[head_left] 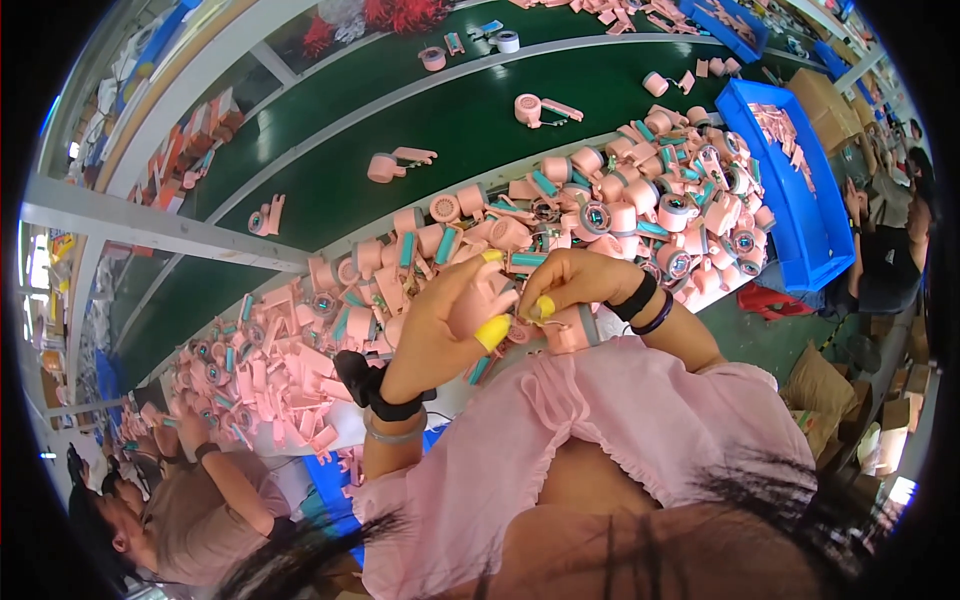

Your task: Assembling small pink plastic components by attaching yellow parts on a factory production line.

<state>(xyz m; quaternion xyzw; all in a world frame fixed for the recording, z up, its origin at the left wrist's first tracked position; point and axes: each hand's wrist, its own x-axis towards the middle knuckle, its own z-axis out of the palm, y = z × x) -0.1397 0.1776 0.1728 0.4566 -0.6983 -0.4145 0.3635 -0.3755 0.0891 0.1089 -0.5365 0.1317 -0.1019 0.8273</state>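
My left hand (435,315) wears yellow finger covers and curls around a pink plastic housing piece (481,303), partly hidden by the fingers. Close beside it, my right hand (578,280) is pinched, with a yellow cover on a finger; what lies between its fingertips is too small to make out. Just under the right hand, in front of my chest, is a pink cylindrical fan head (568,334) with a grey rim. Whether it joins the piece in my left hand is hidden. Behind both hands spreads a heap of pink fan parts (510,234) with teal battery-like cylinders.
A green conveyor belt (330,150) runs beyond the heap, carrying scattered pink fan units (384,166). At right stands a blue bin (815,215) with pink strips. Another person (215,500) works at lower left; a further person (890,250) is at far right. A grey metal beam (160,225) crosses the left.
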